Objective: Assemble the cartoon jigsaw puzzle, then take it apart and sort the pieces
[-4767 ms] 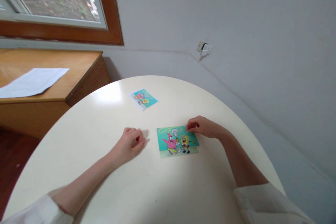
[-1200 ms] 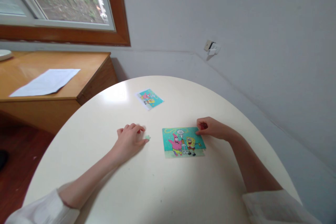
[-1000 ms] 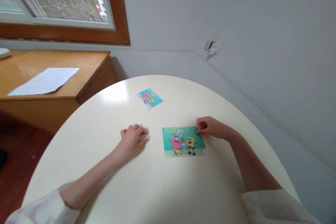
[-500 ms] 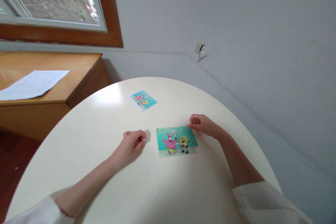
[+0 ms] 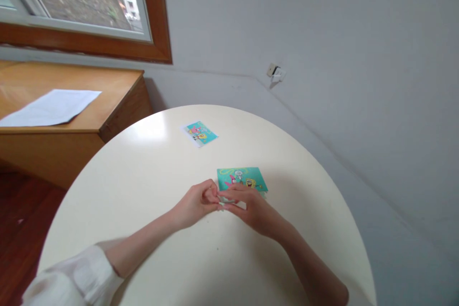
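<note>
A cartoon picture point(image 5: 244, 178) with a teal background lies flat on the white round table, its lower part covered by my hands. Its lower right edge looks notched. My left hand point(image 5: 201, 201) is closed at the picture's lower left, its fingertips pinching a small pale green piece point(image 5: 221, 205). From the other side my right hand point(image 5: 251, 208) reaches across the picture. Its thumb and index fingertip come together at the same small piece. The fingertips of both hands meet there, and the piece is mostly hidden.
A smaller print point(image 5: 201, 134) of the same cartoon lies farther back on the round table point(image 5: 150, 167). At the left, a wooden desk point(image 5: 114, 81) bears a white sheet of paper point(image 5: 53, 107). A wall with a socket point(image 5: 276, 72) stands behind.
My right hand has left the picture's upper right corner and come down and left to my left hand. My left hand has moved right with the small piece to the picture's lower left.
</note>
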Demonstrator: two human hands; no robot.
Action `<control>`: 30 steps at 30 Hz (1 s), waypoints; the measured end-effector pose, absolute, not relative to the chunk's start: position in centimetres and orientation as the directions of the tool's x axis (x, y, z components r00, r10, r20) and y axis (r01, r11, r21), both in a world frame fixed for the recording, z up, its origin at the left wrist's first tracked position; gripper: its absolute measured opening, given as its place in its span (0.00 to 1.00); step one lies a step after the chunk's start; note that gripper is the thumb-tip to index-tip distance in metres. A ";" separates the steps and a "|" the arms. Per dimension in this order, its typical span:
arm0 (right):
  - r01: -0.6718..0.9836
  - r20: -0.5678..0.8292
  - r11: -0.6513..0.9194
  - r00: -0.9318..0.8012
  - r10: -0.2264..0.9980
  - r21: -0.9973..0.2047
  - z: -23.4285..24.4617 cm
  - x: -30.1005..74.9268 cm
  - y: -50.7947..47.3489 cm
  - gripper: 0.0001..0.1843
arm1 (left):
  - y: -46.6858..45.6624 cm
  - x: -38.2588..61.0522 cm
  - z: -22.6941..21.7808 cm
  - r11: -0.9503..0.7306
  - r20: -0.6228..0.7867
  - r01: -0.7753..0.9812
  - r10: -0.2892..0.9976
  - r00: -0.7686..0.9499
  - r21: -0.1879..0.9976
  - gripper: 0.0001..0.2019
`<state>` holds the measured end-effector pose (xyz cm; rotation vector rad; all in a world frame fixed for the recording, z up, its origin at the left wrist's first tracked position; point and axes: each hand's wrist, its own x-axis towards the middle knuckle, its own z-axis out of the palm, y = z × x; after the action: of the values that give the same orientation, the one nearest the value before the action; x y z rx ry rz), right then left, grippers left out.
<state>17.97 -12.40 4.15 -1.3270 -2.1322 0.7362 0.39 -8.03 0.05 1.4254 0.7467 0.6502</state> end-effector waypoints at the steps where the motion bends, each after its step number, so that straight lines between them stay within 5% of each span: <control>1: 0.628 0.142 0.373 -0.387 0.911 -0.683 4.1 17.7 -12.9 0.11 | -8.3 0.5 0.1 0.087 -0.081 0.022 0.767 0.637 0.996 0.19; 9: 0.534 0.198 0.343 -0.310 0.930 -0.773 3.9 17.6 -15.2 0.09 | -9.5 1.4 0.8 0.225 -0.107 -0.081 0.713 0.693 0.971 0.23; 16: 0.563 0.171 0.299 -0.270 0.948 -0.770 3.3 18.3 -15.4 0.06 | -9.4 1.2 0.7 0.185 -0.105 -0.046 0.725 0.680 0.982 0.23; 23: 0.417 0.034 -0.031 0.147 0.988 -0.908 1.6 23.0 -13.8 0.16 | -9.4 0.9 0.4 -0.103 0.035 0.081 0.803 0.595 0.991 0.13; 30: 0.441 0.081 -0.106 0.385 0.919 -0.891 1.2 27.0 -13.1 0.26 | -9.7 0.5 0.8 -0.473 0.236 0.200 0.709 0.664 0.858 0.07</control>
<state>27.02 -13.08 1.23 -1.7158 -1.2046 0.6458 0.47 -9.67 0.80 2.0106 0.7048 0.7412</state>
